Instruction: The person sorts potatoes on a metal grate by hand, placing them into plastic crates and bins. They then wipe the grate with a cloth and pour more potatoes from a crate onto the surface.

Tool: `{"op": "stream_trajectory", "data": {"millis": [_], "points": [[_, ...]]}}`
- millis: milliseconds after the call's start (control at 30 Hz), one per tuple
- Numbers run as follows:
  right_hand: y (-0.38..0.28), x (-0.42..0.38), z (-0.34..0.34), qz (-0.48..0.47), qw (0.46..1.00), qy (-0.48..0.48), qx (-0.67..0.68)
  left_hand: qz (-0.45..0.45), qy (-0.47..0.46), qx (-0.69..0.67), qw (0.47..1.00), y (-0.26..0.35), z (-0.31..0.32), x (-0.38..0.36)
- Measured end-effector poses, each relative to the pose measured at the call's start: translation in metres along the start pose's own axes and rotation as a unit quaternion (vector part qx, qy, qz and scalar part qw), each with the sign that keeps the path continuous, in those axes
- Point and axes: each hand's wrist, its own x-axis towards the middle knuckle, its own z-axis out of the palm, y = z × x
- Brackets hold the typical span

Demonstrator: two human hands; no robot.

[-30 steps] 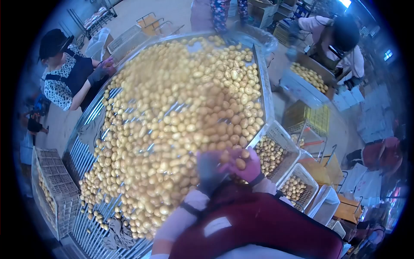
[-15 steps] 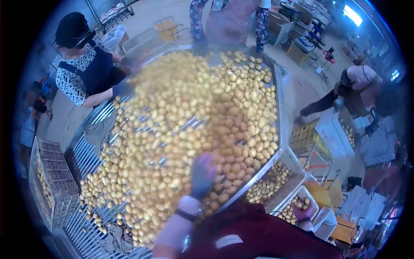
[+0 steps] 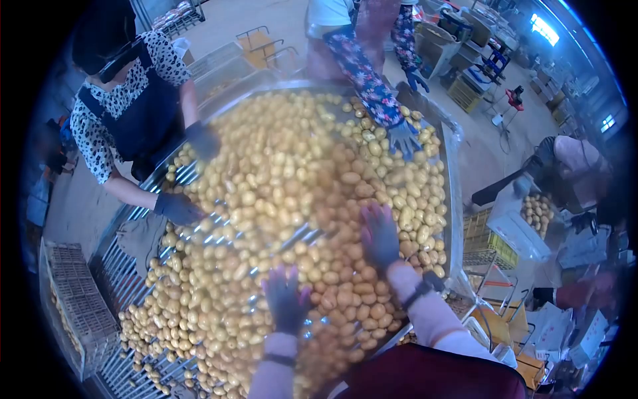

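Heaps of small yellow potatoes (image 3: 266,153) cover a sorting table with metal bars (image 3: 119,239). My left hand (image 3: 286,299), in a dark glove with purplish fingertips, lies over the potatoes at the near middle, fingers spread. Further right and forward, my right hand (image 3: 380,234) rests on the pile in a matching glove, its fingers stretched out. Neither hand grips a potato that I can see. A smeared patch on the view blurs the potatoes around the middle.
A co-worker's dark gloves (image 3: 178,208) touch the left side of the pile. Another person's grey-gloved hand (image 3: 404,138) reaches in from the far side. A metal rim (image 3: 453,206) bounds the right edge. A plastic crate (image 3: 80,299) stands at left; a yellow crate (image 3: 502,249) lies right.
My right hand has let go of the potatoes it held over the white crate and moved onto the table. My left hand has shifted left. The far co-worker's arm now reaches over the pile.
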Motion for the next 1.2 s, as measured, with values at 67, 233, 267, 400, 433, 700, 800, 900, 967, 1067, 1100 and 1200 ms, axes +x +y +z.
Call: {"op": "stream_trajectory", "data": {"millis": [67, 233, 267, 400, 433, 700, 800, 900, 967, 1067, 1100, 1200], "points": [[0.010, 0.038, 0.028, -0.010, 0.996, -0.048, -0.072, -0.010, -0.007, 0.002, 1.000, 0.001, -0.001, 0.003], [0.083, 0.112, 0.067, -0.062, 0.979, -0.117, -0.154, -0.014, -0.001, -0.005, 1.000, -0.002, 0.007, 0.000], [0.093, 0.131, 0.071, 0.024, 0.988, -0.127, -0.080, -0.015, -0.003, -0.003, 1.000, -0.003, 0.008, 0.000], [0.075, 0.166, 0.042, 0.221, 0.949, -0.155, 0.162, -0.012, -0.010, 0.002, 1.000, -0.001, 0.006, 0.000], [0.077, 0.156, 0.055, 0.164, 0.964, -0.161, 0.134, -0.013, -0.012, 0.002, 1.000, 0.000, 0.005, 0.001], [0.077, 0.125, 0.082, 0.108, 0.935, -0.275, 0.197, -0.004, 0.029, 0.008, 1.000, -0.002, 0.018, -0.003], [0.038, 0.117, 0.046, 0.100, 0.959, -0.251, 0.085, -0.006, 0.035, 0.009, 0.999, -0.003, 0.017, -0.001], [0.018, 0.089, 0.060, 0.011, 0.966, -0.224, 0.131, -0.010, 0.028, 0.008, 1.000, -0.002, 0.020, -0.004], [0.009, 0.102, 0.069, -0.007, 0.947, -0.311, 0.084, -0.007, 0.026, 0.023, 0.999, -0.005, 0.021, -0.002], [-0.017, 0.133, 0.067, -0.008, 0.896, -0.443, -0.031, -0.005, 0.019, 0.045, 0.999, -0.002, 0.020, -0.001], [-0.024, 0.139, 0.066, -0.015, 0.885, -0.462, -0.060, -0.014, 0.012, 0.040, 0.999, 0.001, 0.017, 0.001], [-0.033, 0.143, 0.055, -0.033, 0.859, -0.500, -0.106, -0.040, 0.006, -0.006, 0.999, 0.007, 0.009, 0.002]]}}
